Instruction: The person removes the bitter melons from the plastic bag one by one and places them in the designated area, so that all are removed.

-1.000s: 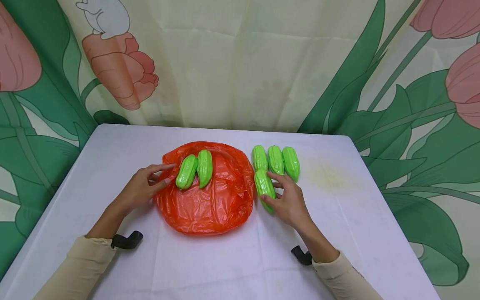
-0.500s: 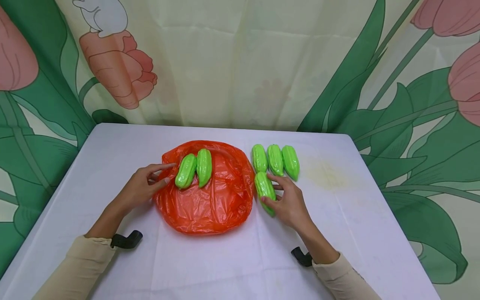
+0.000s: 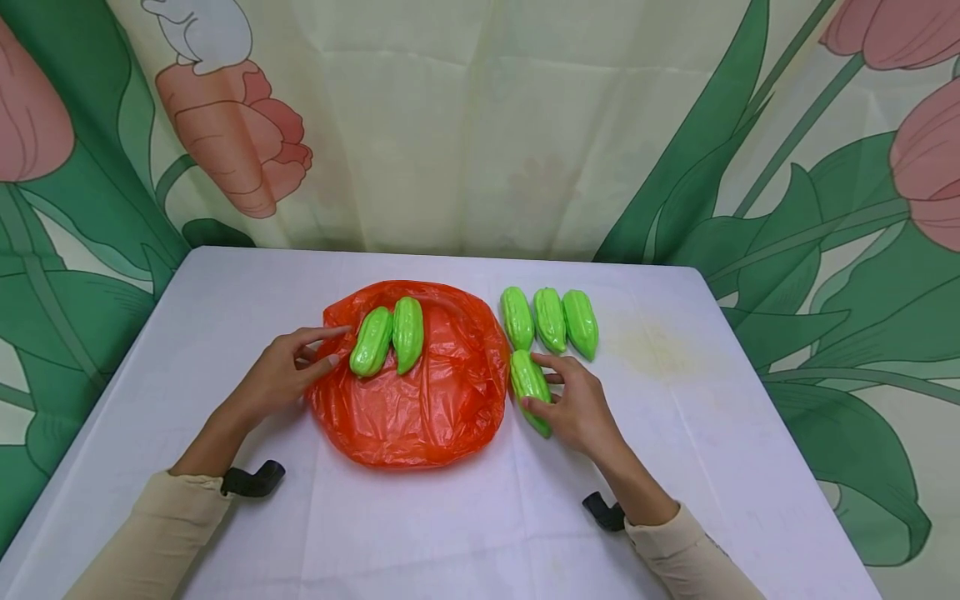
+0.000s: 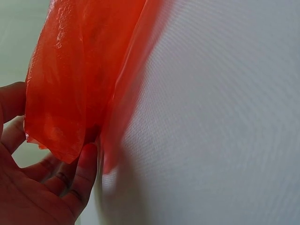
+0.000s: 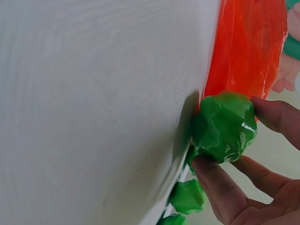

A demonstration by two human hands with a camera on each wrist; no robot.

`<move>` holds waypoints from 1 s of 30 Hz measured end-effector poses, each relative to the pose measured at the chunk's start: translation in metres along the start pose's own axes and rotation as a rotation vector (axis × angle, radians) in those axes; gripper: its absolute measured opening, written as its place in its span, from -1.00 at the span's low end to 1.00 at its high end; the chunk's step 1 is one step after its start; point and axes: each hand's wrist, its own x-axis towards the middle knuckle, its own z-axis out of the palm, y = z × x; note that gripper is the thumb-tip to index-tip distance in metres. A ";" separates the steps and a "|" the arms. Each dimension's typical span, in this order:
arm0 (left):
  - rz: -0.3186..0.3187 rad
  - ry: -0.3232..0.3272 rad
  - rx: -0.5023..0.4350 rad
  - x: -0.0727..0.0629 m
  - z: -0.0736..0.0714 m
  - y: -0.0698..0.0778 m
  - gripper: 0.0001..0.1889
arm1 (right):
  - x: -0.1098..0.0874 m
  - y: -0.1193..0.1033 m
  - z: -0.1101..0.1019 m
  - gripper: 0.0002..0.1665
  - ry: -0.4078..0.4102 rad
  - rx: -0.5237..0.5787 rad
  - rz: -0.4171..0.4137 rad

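An orange-red plastic bag (image 3: 420,425) lies spread in a round on the table. My left hand (image 3: 281,371) loosely grips its left rim; in the left wrist view the bag's edge (image 4: 61,112) sits between thumb and fingers. Two glossy green ridged gourds, a left one (image 3: 371,342) and a right one (image 3: 408,333), rest on the bag. Right of the bag, my right hand (image 3: 577,402) holds another green ridged gourd (image 3: 529,385) between thumb and fingers, at the bag's edge. Its rounded end (image 5: 225,126) faces the right wrist camera.
Three more green gourds stand in a row behind the right hand: a left one (image 3: 517,317), a middle one (image 3: 551,321) and a right one (image 3: 581,323). A white cloth covers the table (image 3: 420,533). A patterned curtain (image 3: 465,150) hangs behind.
My right hand has shifted the held gourd slightly toward me, away from the back row. The left hand, the bag and the two gourds on it look unchanged.
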 end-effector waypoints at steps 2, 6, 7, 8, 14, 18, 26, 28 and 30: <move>-0.004 -0.002 -0.002 0.000 0.000 0.000 -0.44 | 0.000 0.000 0.000 -0.16 -0.003 -0.002 0.002; -0.006 -0.004 -0.001 0.000 0.000 0.000 -0.44 | 0.000 0.000 -0.001 -0.16 -0.008 -0.002 0.007; -0.006 -0.004 0.000 0.000 0.000 -0.001 -0.44 | 0.001 0.000 -0.001 -0.16 -0.009 -0.005 0.008; -0.005 -0.003 0.000 0.000 -0.001 -0.001 -0.44 | 0.001 0.000 -0.002 -0.17 -0.010 -0.008 0.009; 0.001 -0.003 -0.006 -0.001 -0.001 0.000 -0.43 | 0.001 -0.002 -0.006 -0.16 0.002 0.002 -0.008; -0.004 -0.003 -0.010 -0.002 -0.001 -0.001 -0.43 | 0.002 -0.004 -0.008 -0.17 0.023 0.004 -0.016; -0.016 -0.007 -0.008 -0.001 -0.001 -0.004 -0.43 | 0.005 -0.010 -0.012 -0.19 0.073 -0.019 -0.012; -0.017 -0.007 -0.008 -0.001 -0.002 -0.004 -0.43 | 0.006 -0.011 -0.012 -0.19 0.075 -0.019 -0.011; -0.019 -0.005 -0.010 -0.001 -0.001 -0.004 -0.44 | 0.006 -0.012 -0.012 -0.19 0.077 -0.020 -0.006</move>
